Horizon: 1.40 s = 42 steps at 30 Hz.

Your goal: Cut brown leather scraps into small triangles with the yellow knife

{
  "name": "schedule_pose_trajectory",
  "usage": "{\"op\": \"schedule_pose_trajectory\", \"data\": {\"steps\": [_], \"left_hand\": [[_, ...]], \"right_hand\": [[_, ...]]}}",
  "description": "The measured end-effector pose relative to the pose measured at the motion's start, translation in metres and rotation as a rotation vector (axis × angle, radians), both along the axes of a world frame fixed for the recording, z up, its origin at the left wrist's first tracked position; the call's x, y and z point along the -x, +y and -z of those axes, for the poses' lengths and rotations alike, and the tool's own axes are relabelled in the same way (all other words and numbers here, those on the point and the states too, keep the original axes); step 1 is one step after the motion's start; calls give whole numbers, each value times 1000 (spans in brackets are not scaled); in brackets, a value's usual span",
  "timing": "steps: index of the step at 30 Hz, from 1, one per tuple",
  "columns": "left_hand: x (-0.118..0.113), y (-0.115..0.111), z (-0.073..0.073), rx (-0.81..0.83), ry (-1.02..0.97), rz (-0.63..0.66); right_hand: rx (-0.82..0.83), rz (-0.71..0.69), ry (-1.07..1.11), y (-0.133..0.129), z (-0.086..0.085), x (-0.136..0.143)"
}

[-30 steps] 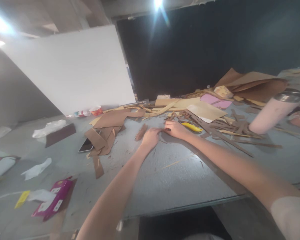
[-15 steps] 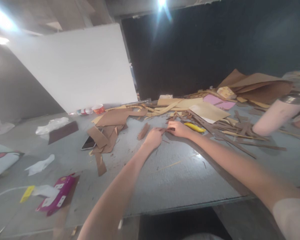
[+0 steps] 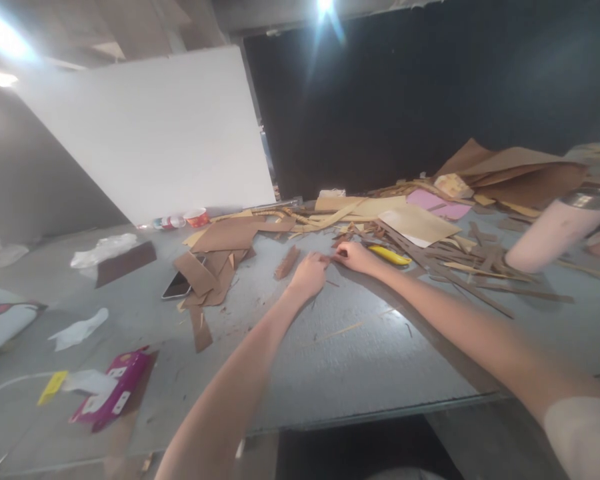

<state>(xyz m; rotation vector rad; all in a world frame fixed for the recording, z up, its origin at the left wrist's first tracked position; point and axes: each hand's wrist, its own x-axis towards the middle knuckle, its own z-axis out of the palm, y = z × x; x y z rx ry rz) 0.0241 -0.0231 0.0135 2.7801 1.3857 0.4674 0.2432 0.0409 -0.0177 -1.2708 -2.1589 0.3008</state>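
My left hand rests low over the grey table, its fingers closed around something too small to make out. Fingertip to fingertip with it, my right hand is also closed in a pinch, and what it holds is hidden. Just left of my left hand lies a small bundle of brown strips. A yellow cutter lies beside my right hand. Brown scraps are heaped behind the fingers.
Brown sheets partly cover a phone at left. Nearer lies a purple tissue pack. Many brown strips spread at right beside a pink bottle. A red-and-white cup stands at the back.
My right hand's fingers have shifted very slightly at the pinch. Both arms stay nearly where they were, and the things on the table look unmoved.
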Motion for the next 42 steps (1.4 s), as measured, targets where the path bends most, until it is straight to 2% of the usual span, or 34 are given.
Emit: {"op": "schedule_pose_trajectory", "data": {"steps": [11, 17, 22, 29, 35, 38, 42], "left_hand": [[-1, -4, -4, -24, 45, 47], [-2, -4, -5, -32, 61, 38], [-2, -6, -6, -35, 69, 22], [-3, -7, -4, -47, 59, -18], [1, -4, 1, -45, 28, -45], [3, -4, 3, -68, 2, -22], [1, -5, 2, -59, 15, 37]], "right_hand": [[-12, 91, -38, -4, -3, 7], [-78, 29, -64, -17, -11, 8], [-233, -19, -260, -21, -12, 9], [-197, 2, -253, -16, -6, 4], [-163, -124, -191, -25, -10, 3], [-137, -185, -151, -29, -12, 5], [-82, -184, -83, -28, -14, 5]]}}
